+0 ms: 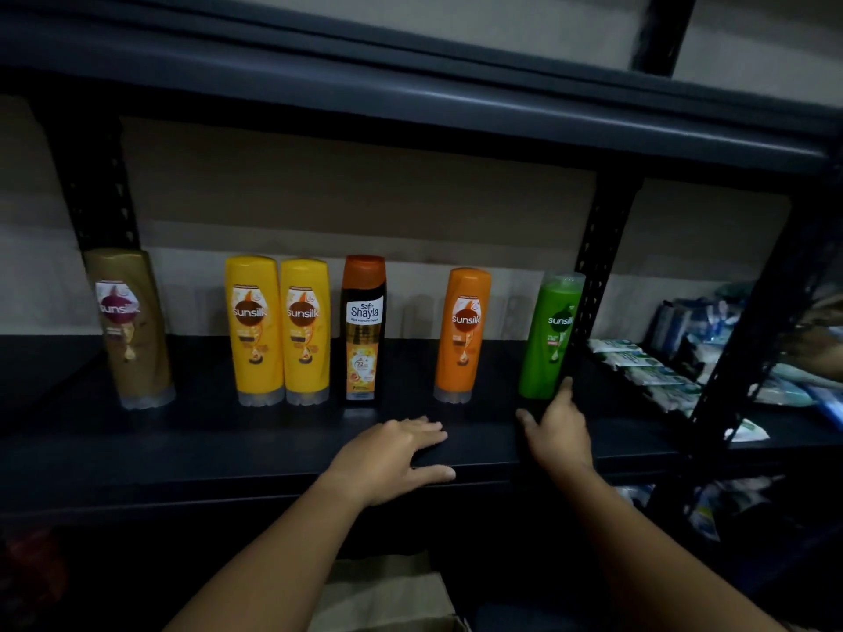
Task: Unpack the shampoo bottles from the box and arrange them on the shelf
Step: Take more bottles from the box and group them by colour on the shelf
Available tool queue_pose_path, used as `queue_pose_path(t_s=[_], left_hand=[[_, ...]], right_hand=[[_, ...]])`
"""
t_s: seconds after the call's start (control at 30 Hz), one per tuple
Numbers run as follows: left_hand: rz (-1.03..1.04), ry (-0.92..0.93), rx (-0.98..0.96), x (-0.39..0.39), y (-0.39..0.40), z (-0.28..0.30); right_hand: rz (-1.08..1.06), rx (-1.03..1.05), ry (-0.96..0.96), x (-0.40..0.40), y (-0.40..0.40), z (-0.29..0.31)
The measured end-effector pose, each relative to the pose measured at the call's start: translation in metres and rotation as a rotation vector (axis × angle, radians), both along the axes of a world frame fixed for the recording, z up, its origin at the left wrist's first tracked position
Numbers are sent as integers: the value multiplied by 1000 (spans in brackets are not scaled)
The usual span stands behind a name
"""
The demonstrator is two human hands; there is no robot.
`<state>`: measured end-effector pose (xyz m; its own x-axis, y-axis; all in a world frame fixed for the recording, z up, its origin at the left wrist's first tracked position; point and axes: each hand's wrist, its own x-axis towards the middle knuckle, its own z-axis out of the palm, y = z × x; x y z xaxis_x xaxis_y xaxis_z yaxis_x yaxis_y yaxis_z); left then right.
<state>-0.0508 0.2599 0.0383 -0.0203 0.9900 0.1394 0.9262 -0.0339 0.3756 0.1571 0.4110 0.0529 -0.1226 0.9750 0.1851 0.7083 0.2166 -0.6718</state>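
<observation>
Six shampoo bottles upright in row on dark shelf (pixel 228 449). Green bottle (pixel 549 339) at right end; right hand (pixel 559 433) open, forefinger touching its base. Left hand (pixel 392 453) flat on shelf edge, fingers (pixel 424 426) spread, holding nothing. Cardboard box (pixel 387 590) below.

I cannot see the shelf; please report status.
Both hands empty: left hand flat on shelf, right hand touching green Sunsilk bottle. Six bottles upright. Nothing in the way.
</observation>
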Motion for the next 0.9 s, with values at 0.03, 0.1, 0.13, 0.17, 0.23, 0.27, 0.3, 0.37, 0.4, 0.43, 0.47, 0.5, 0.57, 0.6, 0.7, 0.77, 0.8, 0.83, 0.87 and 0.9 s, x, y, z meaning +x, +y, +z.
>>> queue_pose_path(t_s=[0.03, 0.1, 0.13, 0.17, 0.23, 0.27, 0.3, 0.37, 0.4, 0.43, 0.47, 0.5, 0.57, 0.6, 0.7, 0.77, 0.8, 0.83, 0.87, 0.9], left_hand=[[26, 10, 28, 0, -11, -6], [74, 13, 126, 1, -38, -21], [81, 11, 204, 3, -52, -32], [80, -2, 287, 6, -66, -44], [110, -80, 376, 14, -96, -70], [143, -120, 368, 18, -110, -85], [173, -136, 344, 20, -125, -101], [236, -128, 257, 22, -153, -135], [276, -136, 196, 22, -165, -151], [318, -162, 142, 21, -176, -166], [358, -191, 86, 20, -185, -182], [398, -216, 25, 20, -192, -196], [473, -237, -79, 20, -203, -224], [504, -243, -122, 21, -208, -238], [615, -239, -219, 26, -214, -268], [671, -211, -286, 28, -214, -287], [696, -198, -323, 29, -215, -297], [726, -196, -374, 29, -216, -309], [765, -181, -425, 30, -217, -322], [812, -143, -474, 30, -220, -335]], right_hand=[[-1, 18, 0, -1, -15, -4], [12, 79, 15, -5, -51, -16], [30, 119, 35, -9, -70, -25], [54, 156, 63, -13, -88, -36], [133, 205, 111, -24, -129, -60], [183, 226, 120, -28, -148, -73], [226, 238, 120, -33, -165, -87], [285, 185, 113, -38, -195, -118], [306, 119, 107, -39, -206, -135], [325, 59, 100, -39, -214, -150], [336, -2, 85, -40, -221, -166], [341, -57, 68, -40, -225, -182], [339, -159, 22, -39, -231, -211], [330, -204, -2, -38, -233, -227], [328, -279, -101, -35, -230, -272], [356, -267, -224, -35, -226, -296], [365, -256, -283, -35, -224, -304], [383, -259, -331, -36, -223, -311], [413, -265, -374, -38, -221, -317], [452, -269, -422, -40, -219, -324]])
